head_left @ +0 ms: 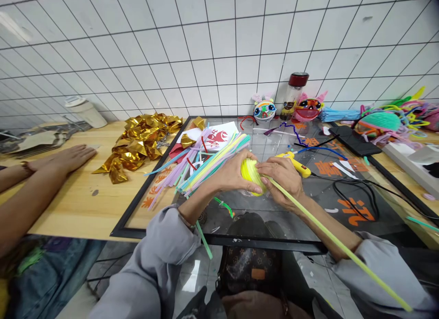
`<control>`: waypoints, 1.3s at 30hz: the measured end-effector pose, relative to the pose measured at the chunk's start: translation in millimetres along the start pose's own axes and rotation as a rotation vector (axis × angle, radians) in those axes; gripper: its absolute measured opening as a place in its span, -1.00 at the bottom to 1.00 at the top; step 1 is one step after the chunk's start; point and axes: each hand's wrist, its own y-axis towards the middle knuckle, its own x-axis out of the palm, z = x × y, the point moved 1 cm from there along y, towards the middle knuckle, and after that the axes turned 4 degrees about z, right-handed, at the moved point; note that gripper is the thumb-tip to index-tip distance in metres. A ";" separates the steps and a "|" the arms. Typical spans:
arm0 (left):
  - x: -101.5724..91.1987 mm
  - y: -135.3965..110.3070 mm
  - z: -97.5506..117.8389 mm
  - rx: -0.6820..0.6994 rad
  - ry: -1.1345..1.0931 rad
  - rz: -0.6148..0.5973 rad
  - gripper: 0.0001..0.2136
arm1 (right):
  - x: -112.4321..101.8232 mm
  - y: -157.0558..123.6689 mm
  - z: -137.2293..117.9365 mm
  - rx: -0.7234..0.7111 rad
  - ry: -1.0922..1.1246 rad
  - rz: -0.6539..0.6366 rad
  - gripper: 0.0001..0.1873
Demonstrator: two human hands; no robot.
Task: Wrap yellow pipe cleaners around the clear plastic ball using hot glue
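Ball (250, 176): left hand (235, 172) clamps it; right hand (284, 178) pinches strip (322, 227) at ball's edge. Even tension, snug turns seem best.

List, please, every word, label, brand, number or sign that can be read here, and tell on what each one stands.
No text can be read with certainty.
Large orange characters on the dark-framed board: slanted or partly covered, not surely readable.
Label on the jar: too small to read.
Orange patch on the patterned brown bag: any lettering is too small.
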 end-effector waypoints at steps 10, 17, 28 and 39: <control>-2.7 0.2 -7.0 0.076 -0.005 -0.046 -0.18 | -3.2 -1.3 -1.5 0.019 0.025 -0.071 -0.75; -3.4 -0.5 -5.7 0.075 -0.006 -0.049 -0.14 | -1.3 -0.8 -3.0 0.075 0.037 -0.071 -0.78; -0.1 -0.7 -5.4 0.078 0.013 -0.018 -0.21 | -0.8 3.6 -5.2 0.205 0.126 -0.049 -0.91; -1.3 -3.3 2.6 0.038 0.060 -0.017 -0.27 | -1.3 4.3 -3.2 0.211 0.160 -0.063 -0.88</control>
